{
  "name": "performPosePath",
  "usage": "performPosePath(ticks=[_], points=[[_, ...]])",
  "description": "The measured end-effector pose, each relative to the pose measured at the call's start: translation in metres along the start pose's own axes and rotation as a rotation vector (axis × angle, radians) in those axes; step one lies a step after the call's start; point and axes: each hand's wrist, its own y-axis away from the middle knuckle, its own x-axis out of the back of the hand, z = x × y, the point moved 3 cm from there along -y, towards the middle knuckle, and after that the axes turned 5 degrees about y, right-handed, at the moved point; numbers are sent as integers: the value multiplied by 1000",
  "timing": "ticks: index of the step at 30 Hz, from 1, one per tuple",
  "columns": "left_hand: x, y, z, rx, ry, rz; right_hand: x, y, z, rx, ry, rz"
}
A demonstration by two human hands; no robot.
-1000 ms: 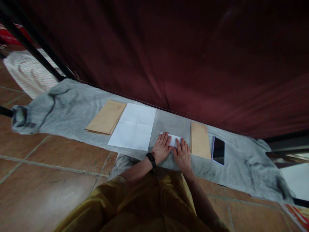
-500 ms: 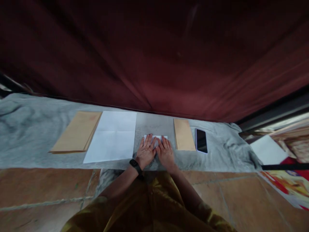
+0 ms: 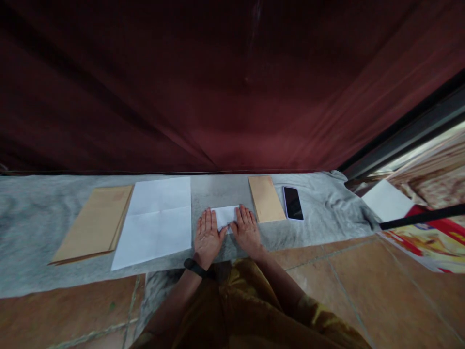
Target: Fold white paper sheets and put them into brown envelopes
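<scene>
A small folded white paper [image 3: 225, 215] lies on the grey cloth in front of me. My left hand [image 3: 208, 236] rests flat on its left end, fingers stretched forward and thumb pointing inward. On the right end lies my right hand [image 3: 246, 230], also flat, with its fingers out. The thumbs come near each other at the paper's near edge. Left of my hands is a larger white sheet [image 3: 157, 218] with crease lines across it. Just right of my right hand sits a small brown envelope [image 3: 266, 198].
Several large brown envelopes [image 3: 94, 220] lie stacked at the left. A phone [image 3: 293, 203] with a dark screen is right of the small envelope. The grey cloth [image 3: 327, 208] spans the ledge, a dark red curtain [image 3: 218, 97] hangs behind, and a tiled floor [image 3: 348, 276] lies below.
My hands have moved apart toward the two ends of the folded paper, so more of its middle shows. The camera view has tilted and shifted slightly.
</scene>
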Motion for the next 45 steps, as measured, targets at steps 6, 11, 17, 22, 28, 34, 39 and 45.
performPosePath(ticks=[6,11,17,22,28,34,39,45], points=[[4,5,2,14,-11,21,-1,3,2,-24,-7,30],[10,10,5,10,-24,26,0,4,1,-22,-11,47],[14,27,11,-68,-53,-38,-1,4,2,-29,-32,42],[20,47,16,-157,-97,-143,-4,5,3,-22,-50,67],[30,60,10,-129,-136,-139,-6,5,4,-24,-54,56],[31,65,5,-107,-144,-141,-1,3,5,-32,-89,64],[30,65,6,-119,-150,-162,12,9,-8,30,-124,29],[34,64,7,-150,-151,-211,25,35,-36,371,-216,-95]])
